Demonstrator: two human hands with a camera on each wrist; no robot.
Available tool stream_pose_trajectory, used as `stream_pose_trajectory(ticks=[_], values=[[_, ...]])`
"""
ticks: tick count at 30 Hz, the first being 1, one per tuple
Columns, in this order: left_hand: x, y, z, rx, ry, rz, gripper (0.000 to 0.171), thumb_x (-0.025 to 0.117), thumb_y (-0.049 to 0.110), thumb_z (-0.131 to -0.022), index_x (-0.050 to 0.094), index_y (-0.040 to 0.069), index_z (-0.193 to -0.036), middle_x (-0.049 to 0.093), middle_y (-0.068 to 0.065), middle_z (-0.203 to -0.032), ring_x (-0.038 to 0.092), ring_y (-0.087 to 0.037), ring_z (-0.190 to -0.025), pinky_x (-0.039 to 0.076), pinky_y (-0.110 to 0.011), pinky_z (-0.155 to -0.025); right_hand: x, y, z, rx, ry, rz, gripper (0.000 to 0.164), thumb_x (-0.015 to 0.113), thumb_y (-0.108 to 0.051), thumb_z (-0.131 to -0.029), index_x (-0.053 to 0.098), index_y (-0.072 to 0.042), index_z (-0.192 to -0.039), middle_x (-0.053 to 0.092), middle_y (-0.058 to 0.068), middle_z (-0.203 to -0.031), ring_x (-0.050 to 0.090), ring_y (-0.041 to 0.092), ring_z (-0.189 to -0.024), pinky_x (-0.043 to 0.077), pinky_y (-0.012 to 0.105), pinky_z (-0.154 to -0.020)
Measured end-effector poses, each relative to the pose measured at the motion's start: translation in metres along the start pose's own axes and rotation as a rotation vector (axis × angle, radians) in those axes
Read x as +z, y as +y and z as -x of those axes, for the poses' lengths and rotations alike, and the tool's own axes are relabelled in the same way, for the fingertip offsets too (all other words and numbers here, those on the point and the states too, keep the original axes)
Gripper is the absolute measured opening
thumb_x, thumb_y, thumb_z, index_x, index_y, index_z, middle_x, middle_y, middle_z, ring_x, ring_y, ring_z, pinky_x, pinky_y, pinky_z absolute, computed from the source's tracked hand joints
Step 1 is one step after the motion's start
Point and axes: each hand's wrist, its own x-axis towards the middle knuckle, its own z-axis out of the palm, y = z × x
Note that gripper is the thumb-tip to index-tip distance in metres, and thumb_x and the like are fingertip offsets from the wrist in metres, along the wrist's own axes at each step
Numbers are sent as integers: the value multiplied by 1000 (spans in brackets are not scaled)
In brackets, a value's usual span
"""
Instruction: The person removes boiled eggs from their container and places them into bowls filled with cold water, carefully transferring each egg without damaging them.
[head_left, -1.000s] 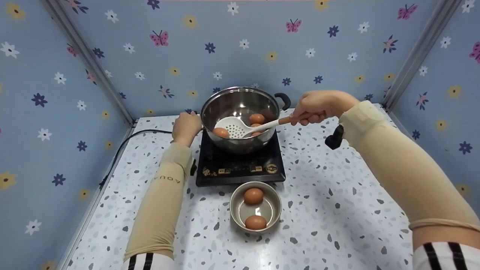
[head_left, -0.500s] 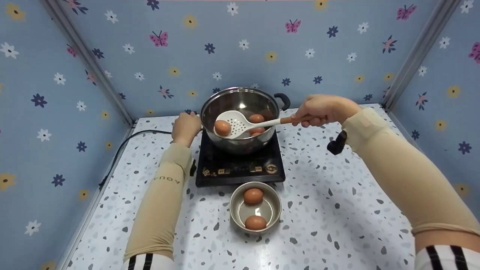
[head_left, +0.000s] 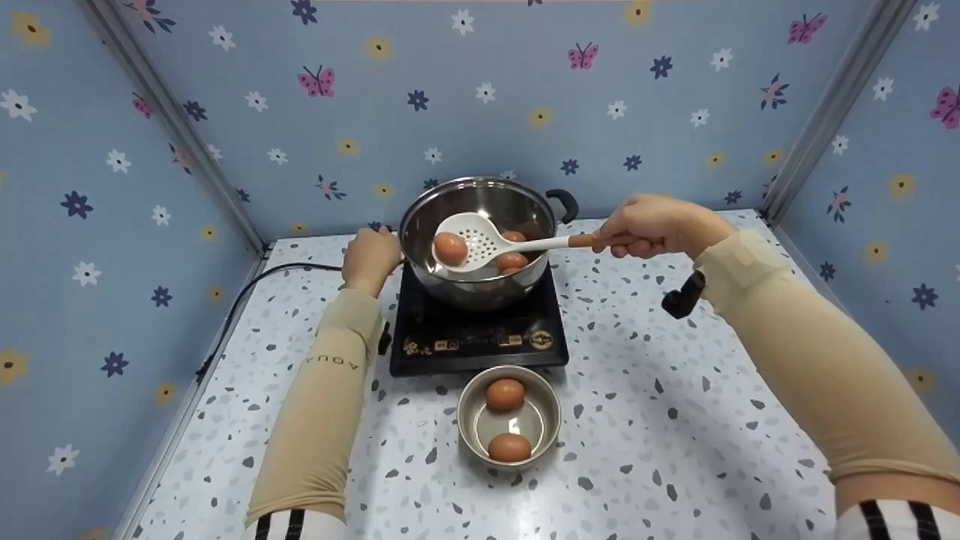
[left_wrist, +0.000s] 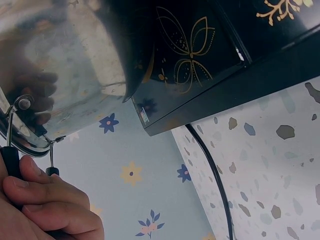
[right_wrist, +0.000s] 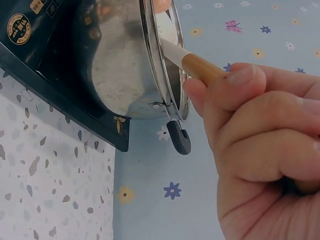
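Right hand (head_left: pixel 646 226): my grip is narrow, fingers curled round the orange-brown handle (head_left: pixel 581 241) of a white perforated spoon (head_left: pixel 487 244). Its head carries 1 oval brown egg (head_left: pixel 450 249) over the round shiny metal pot (head_left: pixel 480 295). Left hand (head_left: pixel 371 259): I hold the pot's black side handle (left_wrist: pixel 11 161). More brown eggs (head_left: pixel 511 261) lie in the pot, which stands on a black rectangular cooker (head_left: pixel 480 360) near the back edge of the white speckled table (head_left: pixel 637 450). Just beyond the cooker's front edge: a round silver-coloured metal bowl (head_left: pixel 460 431) containing 2 brown eggs (head_left: pixel 505 394), apart.
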Motion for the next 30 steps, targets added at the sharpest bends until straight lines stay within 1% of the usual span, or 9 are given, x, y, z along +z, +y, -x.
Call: stream_pose_trajectory(ticks=[5,8,11,13,15,19,23,30], values=[[0,0,1,-5,4,-4,54,29,31,-116,71,2,-98,73,-21,-100,68,-36,-89,52,-49,-78,-3,6,2,2,14,-29,32,65,-26,-109,75,0,-125,62,-4,-67,37,5,-48,31,20,-47],[1,-1,1,-2,5,-6,54,29,30,-116,70,3,-94,73,-20,-98,68,-36,-89,52,-49,-78,-6,8,4,0,14,-29,32,64,-27,-109,75,-1,-125,62,-4,-68,37,5,-48,30,20,-47],[0,-1,0,0,7,-6,54,29,29,-116,71,2,-96,74,-22,-102,70,-39,-94,54,-52,-82,-9,9,7,-5,13,-29,32,64,-27,-109,74,-1,-125,61,-4,-68,37,4,-48,30,20,-47],[0,0,0,-5,6,-5,55,29,30,-116,72,0,-101,75,-24,-108,71,-42,-101,55,-55,-86,-11,9,10,-5,11,-44,32,64,-26,-110,73,0,-125,62,-4,-68,37,4,-48,30,21,-47],[0,0,0,-8,5,-2,56,29,30,-116,74,-4,-111,75,-27,-117,71,-45,-109,56,-59,-93,-14,10,13,-5,6,-53,30,63,-26,-110,73,-1,-124,62,-3,-68,36,5,-48,29,21,-47],[-1,0,1,-10,4,-2,57,30,30,-115,73,-7,-120,74,-30,-124,70,-48,-115,55,-61,-97,-17,10,18,-9,0,-50,29,62,-27,-111,74,-2,-121,62,-4,-68,35,4,-48,29,21,-47],[0,-1,0,-13,1,-2,57,30,30,-115,73,-7,-120,74,-30,-124,70,-47,-115,55,-61,-98,-20,11,24,-14,0,-39,29,62,-27,-111,74,-2,-121,62,-4,-68,35,4,-47,30,21,-47],[-1,-2,0,2,-4,8,57,30,31,-116,73,-6,-120,74,-30,-123,70,-49,-116,54,-62,-99,-25,14,34,-11,-1,-42,31,60,-28,-112,73,-2,-124,61,-4,-68,35,4,-47,29,21,-46]])
